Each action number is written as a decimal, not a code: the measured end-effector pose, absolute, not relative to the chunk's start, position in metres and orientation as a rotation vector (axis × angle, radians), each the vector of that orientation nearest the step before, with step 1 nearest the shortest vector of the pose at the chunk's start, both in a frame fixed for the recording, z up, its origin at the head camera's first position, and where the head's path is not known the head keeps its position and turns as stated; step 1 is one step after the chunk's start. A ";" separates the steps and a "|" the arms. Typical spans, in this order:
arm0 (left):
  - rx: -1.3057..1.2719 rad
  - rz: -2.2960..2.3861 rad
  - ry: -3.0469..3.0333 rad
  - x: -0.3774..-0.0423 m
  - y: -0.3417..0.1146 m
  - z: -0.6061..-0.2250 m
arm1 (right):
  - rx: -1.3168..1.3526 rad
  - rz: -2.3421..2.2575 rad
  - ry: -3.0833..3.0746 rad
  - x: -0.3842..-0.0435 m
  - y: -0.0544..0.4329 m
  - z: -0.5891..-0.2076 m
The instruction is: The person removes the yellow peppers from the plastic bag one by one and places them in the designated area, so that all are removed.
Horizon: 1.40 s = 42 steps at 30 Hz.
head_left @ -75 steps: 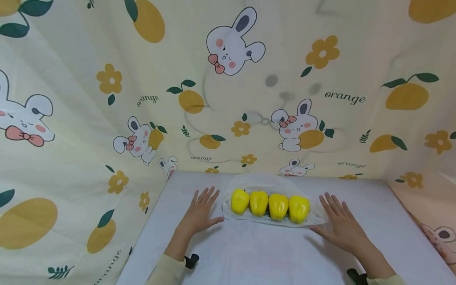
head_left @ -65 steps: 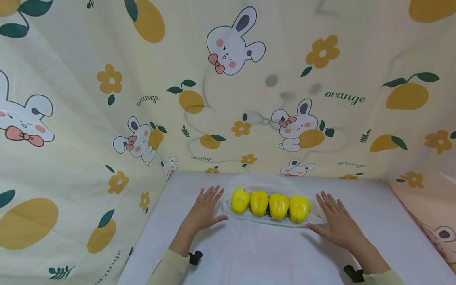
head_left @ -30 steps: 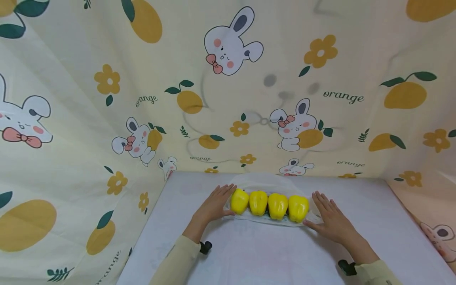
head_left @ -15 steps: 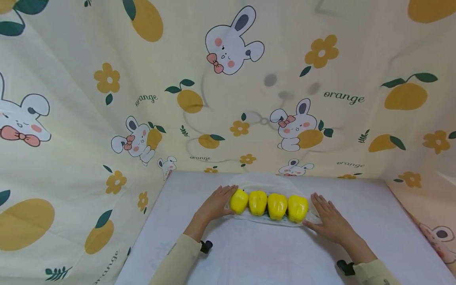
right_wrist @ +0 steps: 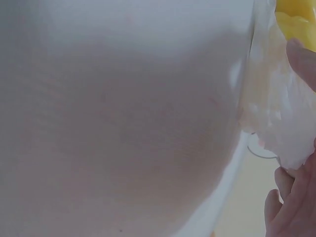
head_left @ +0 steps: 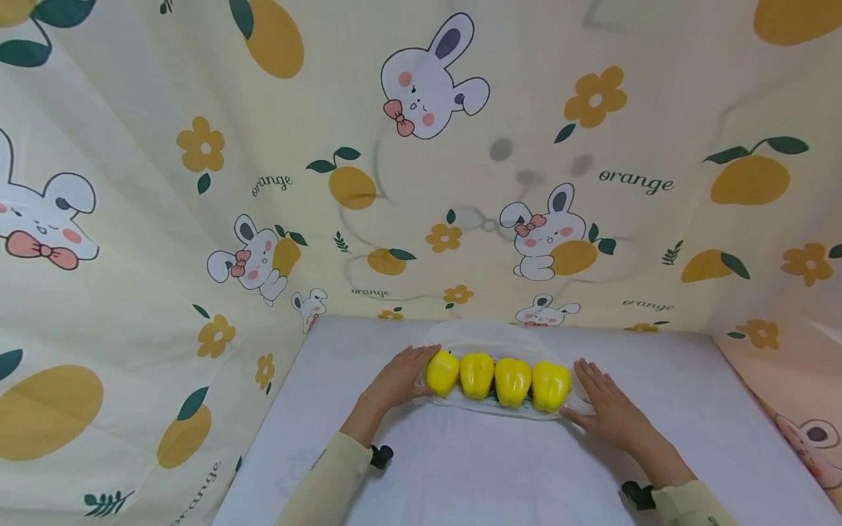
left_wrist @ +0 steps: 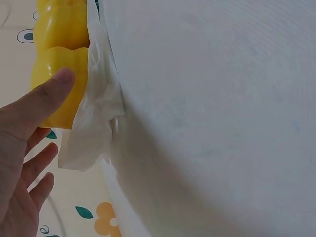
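Note:
Several yellow bell peppers lie side by side in a row on a thin white plastic bag (head_left: 490, 336). My left hand (head_left: 397, 376) is at the left end of the row, thumb and fingers spread around the leftmost pepper (head_left: 442, 373). In the left wrist view its thumb overlaps that yellow pepper (left_wrist: 57, 64), and the other fingers are loosely extended. My right hand (head_left: 608, 409) is beside the rightmost pepper (head_left: 551, 386), fingers extended over the bag's right end. The right wrist view shows its thumb at the pepper (right_wrist: 295, 25), with the crumpled bag (right_wrist: 274, 84) below.
A white-covered table (head_left: 473, 467) carries the row near its back edge. Behind and on both sides hangs a cream cloth (head_left: 421, 175) printed with rabbits, oranges and flowers. Each wrist wears a black camera mount (head_left: 381, 456).
My left hand has moved right, from beside the bag to the leftmost pepper. The right hand has come left, closer to the rightmost pepper. The peppers look unmoved; both hands are nearly still lately.

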<state>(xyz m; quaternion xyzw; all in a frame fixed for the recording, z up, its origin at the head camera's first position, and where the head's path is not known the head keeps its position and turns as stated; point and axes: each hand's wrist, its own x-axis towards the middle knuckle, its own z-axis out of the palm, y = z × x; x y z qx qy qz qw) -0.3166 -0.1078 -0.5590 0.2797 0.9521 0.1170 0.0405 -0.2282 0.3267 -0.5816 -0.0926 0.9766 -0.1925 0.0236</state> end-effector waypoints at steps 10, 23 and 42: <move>0.875 0.402 2.930 -0.318 -0.110 -0.563 | -0.285 -0.634 3.000 -0.229 0.327 -0.582; 0.819 0.477 2.951 -0.307 -0.116 -0.561 | -0.275 -0.628 3.006 -0.229 0.327 -0.583; 0.842 0.572 3.037 -0.283 -0.129 -0.550 | -0.290 -0.627 3.012 -0.231 0.331 -0.585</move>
